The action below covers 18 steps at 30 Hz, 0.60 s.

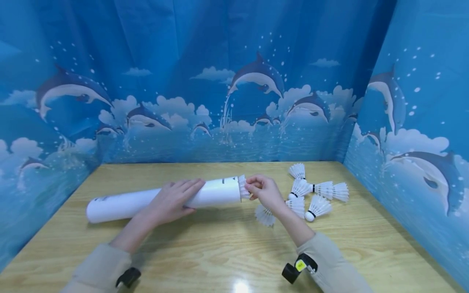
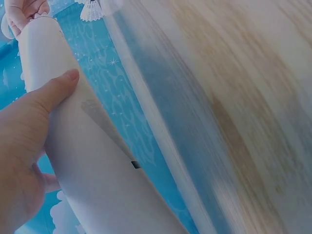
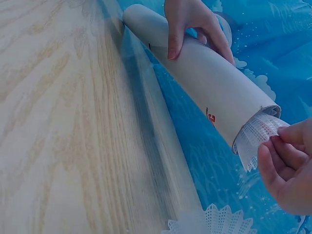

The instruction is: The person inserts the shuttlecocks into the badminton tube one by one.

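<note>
A long white shuttlecock tube (image 1: 216,193) lies slanted across the table, its right end open. My left hand (image 1: 177,199) grips it around the middle, thumb on the near side; the left wrist view shows the thumb along the white wall. At the open end, my right hand (image 1: 266,191) pinches the skirt edge of a white shuttlecock (image 3: 258,136). The skirt's wide end sticks out of the mouth while the rest sits inside the tube, hidden. In the right wrist view, thumb and fingertips meet at the skirt's rim.
Right of the tube, several loose white shuttlecocks (image 1: 318,206) lie in a cluster, some partly behind the right forearm. The wooden table (image 1: 220,252) ends at a blue dolphin-print curtain (image 1: 176,81) at the back and sides. Both sleeves carry black wrist cameras.
</note>
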Available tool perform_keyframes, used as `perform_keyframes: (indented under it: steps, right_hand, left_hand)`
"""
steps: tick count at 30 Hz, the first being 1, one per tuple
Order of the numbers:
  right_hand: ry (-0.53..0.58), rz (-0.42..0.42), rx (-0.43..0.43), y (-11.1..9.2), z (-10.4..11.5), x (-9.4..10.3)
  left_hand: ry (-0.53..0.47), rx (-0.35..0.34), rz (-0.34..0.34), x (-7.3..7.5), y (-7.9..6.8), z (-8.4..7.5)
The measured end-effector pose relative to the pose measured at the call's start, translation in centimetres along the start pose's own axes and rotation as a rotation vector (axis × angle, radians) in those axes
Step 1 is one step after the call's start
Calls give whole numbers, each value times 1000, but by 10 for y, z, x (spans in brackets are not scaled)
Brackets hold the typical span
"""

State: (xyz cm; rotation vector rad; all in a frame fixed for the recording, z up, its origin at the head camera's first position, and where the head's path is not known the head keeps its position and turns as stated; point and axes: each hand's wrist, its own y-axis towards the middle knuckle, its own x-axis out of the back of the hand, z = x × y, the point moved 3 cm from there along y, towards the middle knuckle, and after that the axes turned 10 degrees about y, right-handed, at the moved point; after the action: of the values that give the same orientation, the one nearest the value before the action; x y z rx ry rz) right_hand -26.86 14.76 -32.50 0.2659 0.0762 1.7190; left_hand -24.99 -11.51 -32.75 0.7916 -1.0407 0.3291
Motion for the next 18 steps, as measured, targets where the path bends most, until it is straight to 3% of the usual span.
perform_keyframes:
  steps: [7,18]
  right_hand:
    - [-43,-51,-1,2,-3,0]
    - [-78,-49,-20,5,-9,-5]
  left_hand:
    - [-8,6,15,0,1,-2]
    - [-12,15,27,-1,2,-2]
